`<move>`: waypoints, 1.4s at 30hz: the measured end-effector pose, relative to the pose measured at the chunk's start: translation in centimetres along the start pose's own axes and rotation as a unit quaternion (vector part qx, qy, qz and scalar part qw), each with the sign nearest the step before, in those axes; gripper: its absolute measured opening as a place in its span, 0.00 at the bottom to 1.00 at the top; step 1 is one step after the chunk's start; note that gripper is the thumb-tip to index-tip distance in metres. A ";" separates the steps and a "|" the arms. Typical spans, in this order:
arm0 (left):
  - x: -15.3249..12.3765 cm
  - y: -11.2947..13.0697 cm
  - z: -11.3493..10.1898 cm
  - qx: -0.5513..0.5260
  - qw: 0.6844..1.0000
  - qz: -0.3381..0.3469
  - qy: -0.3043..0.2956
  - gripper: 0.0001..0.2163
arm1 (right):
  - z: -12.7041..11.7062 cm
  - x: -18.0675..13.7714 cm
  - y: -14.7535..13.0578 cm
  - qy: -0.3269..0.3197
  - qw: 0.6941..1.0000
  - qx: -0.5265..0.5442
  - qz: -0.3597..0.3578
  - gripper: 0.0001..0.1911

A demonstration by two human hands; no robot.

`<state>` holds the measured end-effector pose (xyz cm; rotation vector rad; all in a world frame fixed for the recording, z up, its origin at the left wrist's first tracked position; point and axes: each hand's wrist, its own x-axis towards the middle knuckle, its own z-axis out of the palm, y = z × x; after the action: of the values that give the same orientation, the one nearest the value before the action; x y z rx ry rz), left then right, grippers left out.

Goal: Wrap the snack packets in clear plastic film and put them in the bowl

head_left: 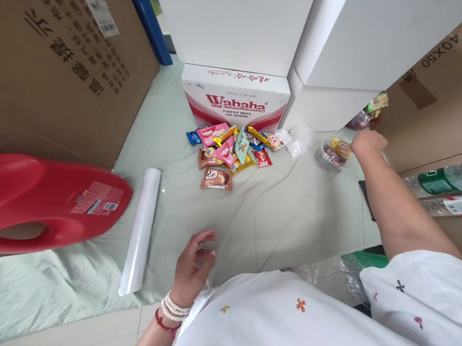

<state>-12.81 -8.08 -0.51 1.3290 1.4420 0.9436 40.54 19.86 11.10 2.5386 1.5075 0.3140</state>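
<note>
My left hand [192, 263] hovers low over the pale green cloth [257, 218] near its front edge, fingers loosely curled and apart, holding nothing. My right hand [368, 141] reaches far right, closed, beside a small clear cup [332, 153] that holds wrapped snacks; what its fingers grip is hidden. A heap of wrapped snacks [233, 149] in pink, brown, yellow and blue lies on the cloth in front of a Wahaha carton [236, 97]. More snack packets [371, 109] sit just beyond my right hand.
A white roll [140, 230] lies on the cloth at left, beside a red plastic jug [40, 200]. Large cardboard boxes [52, 64] and white boxes [363, 29] wall in the back. Water bottles [447, 191] lie at right. Crumpled clear plastic [299, 140] sits near the heap.
</note>
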 end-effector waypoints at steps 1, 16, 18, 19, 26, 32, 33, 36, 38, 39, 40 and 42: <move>0.1 -0.2 -0.4 -0.003 1.000 0.002 0.010 0.18 | -0.7 -0.3 -1.1 0.018 1.000 0.008 -0.002 0.16; -2.6 -0.8 -2.1 0.072 0.996 -0.004 0.058 0.12 | 1.6 -4.0 -19.7 -0.053 0.983 0.091 -0.152 0.18; -3.2 -1.4 -2.5 0.065 0.995 -0.034 0.067 0.13 | 0.3 -4.1 -18.4 0.002 0.982 0.104 -0.155 0.18; -3.2 -1.6 -2.5 0.062 0.995 -0.044 0.070 0.13 | -0.4 -4.3 -17.5 0.029 0.980 0.127 -0.148 0.17; 0.7 1.2 0.8 0.006 1.000 0.011 0.024 0.12 | -1.8 -13.2 -11.3 -0.110 0.806 0.576 -0.081 0.10; 5.3 4.2 8.0 -0.064 0.995 0.074 0.006 0.25 | 2.6 -28.1 -11.8 -0.436 0.484 0.758 0.025 0.20; 6.0 4.2 8.9 -0.069 0.994 0.084 0.008 0.31 | 2.9 -29.7 -12.0 -0.457 0.463 0.759 0.040 0.21; 7.3 4.0 10.3 -0.059 0.992 0.105 -0.022 0.28 | 3.6 -32.4 -11.9 -0.500 0.431 0.749 0.059 0.22; 7.7 3.8 10.3 -0.033 0.992 0.115 -0.045 0.15 | 4.0 -32.6 -10.9 -0.519 0.432 0.736 0.047 0.21; 7.8 3.8 10.2 -0.022 0.993 0.111 -0.044 0.10 | 4.3 -32.3 -10.2 -0.524 0.440 0.728 0.037 0.21; 7.8 3.9 10.0 -0.014 0.995 0.098 -0.033 0.09 | 4.6 -32.0 -9.4 -0.519 0.457 0.722 0.027 0.20; 7.6 4.3 9.8 -0.018 0.999 0.051 -0.004 0.10 | 5.2 -31.4 -7.9 -0.452 0.523 0.723 0.010 0.20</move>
<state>-2.04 -0.57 -0.08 1.3885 1.3566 1.0252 20.65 -4.21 1.20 2.2908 1.2011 -2.8422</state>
